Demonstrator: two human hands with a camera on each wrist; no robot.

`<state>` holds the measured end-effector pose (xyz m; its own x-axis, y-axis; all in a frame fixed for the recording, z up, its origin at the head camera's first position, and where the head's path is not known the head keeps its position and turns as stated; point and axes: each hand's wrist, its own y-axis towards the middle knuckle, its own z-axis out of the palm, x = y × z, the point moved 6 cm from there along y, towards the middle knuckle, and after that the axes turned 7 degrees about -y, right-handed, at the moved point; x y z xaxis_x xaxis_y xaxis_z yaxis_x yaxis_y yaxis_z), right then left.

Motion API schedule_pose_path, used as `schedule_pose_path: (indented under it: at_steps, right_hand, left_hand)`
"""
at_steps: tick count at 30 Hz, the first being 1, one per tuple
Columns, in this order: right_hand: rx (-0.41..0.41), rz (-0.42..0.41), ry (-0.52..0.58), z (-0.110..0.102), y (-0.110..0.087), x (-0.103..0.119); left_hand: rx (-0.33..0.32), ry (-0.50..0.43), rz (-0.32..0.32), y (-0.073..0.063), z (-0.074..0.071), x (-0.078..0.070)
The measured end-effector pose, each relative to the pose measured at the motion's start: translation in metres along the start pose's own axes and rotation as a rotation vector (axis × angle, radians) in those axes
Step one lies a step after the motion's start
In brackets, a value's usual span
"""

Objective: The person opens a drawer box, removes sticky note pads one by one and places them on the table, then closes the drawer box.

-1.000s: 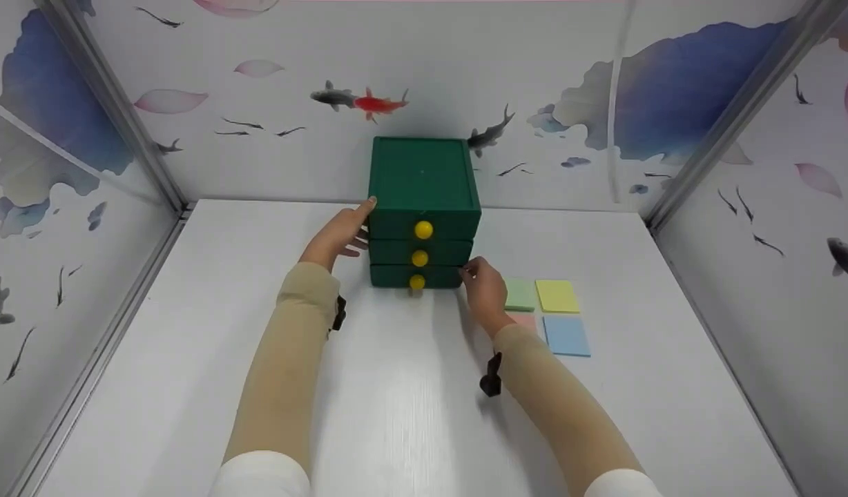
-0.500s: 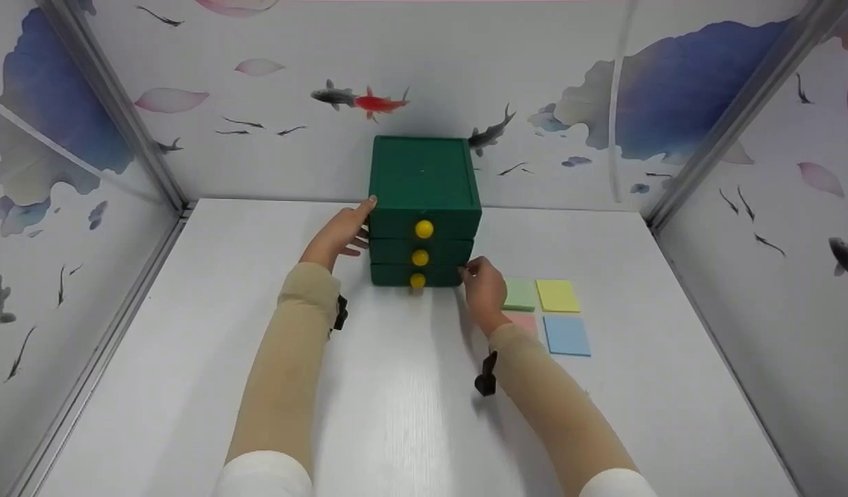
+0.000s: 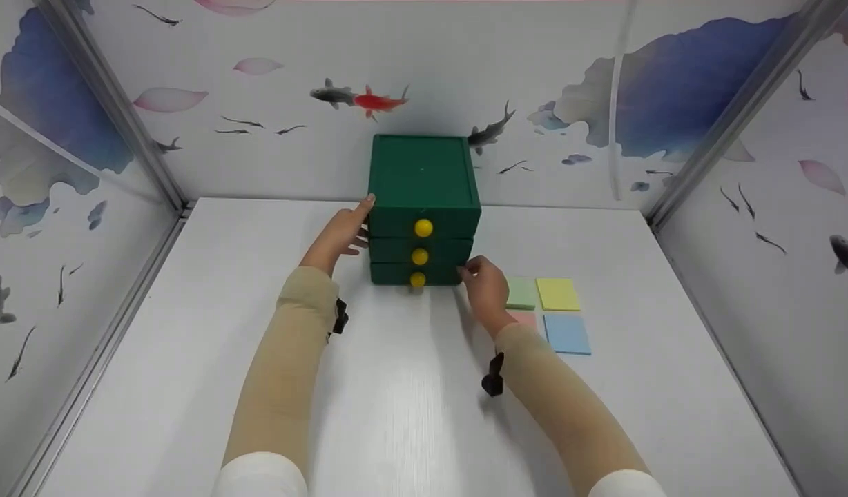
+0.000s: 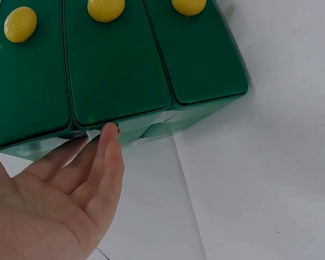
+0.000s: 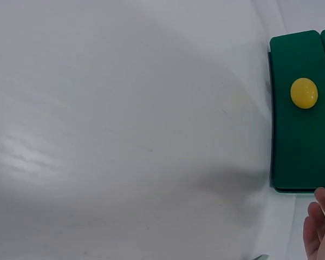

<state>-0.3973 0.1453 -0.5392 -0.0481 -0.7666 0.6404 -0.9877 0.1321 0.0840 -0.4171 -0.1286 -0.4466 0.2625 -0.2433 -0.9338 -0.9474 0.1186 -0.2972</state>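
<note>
A green drawer cabinet (image 3: 424,172) stands against the back wall, its three drawers carrying round yellow knobs (image 3: 423,228). All the drawer fronts look pushed in. My left hand (image 3: 336,238) rests along the cabinet's left side, thumb near the top front corner; in the left wrist view its fingers (image 4: 111,162) reach the side wall, only slightly bent. At the lower right front corner, my right hand (image 3: 486,286) has bent fingers and pinches the edge by the bottom drawer (image 3: 441,275). Only some fingertips (image 5: 324,201) show in the right wrist view.
Right of the cabinet lie green (image 3: 521,293), yellow (image 3: 557,295), pink (image 3: 525,319) and blue (image 3: 567,334) sticky-note pads, the green and pink ones partly behind the right hand. Printed walls (image 3: 258,152) with fish and petals enclose the white table (image 3: 389,407).
</note>
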Motion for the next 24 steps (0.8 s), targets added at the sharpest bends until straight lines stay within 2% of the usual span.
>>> schedule_pose_path:
  at_steps: [5, 10, 14, 20, 24]
  right_hand:
    - [0.089, -0.033, -0.020, -0.007, 0.000, -0.001]
    - [0.171, -0.077, -0.079, -0.018, -0.003, 0.001]
    - [0.200, -0.140, -0.134, -0.031, -0.007, 0.006]
    - [0.263, -0.201, -0.198, -0.048, -0.017, 0.006]
    - [0.278, -0.212, -0.200, -0.060, -0.024, 0.002]
  left_hand:
    - [-0.020, 0.013, -0.008, 0.001, 0.003, 0.002]
    - [-0.040, 0.101, -0.021, -0.001, 0.006, 0.001]
    - [-0.063, 0.192, -0.011, -0.004, 0.005, -0.001]
    - [-0.078, 0.339, 0.024, -0.012, 0.005, -0.001]
    - [-0.127, 0.387, 0.083, -0.019, 0.005, 0.002]
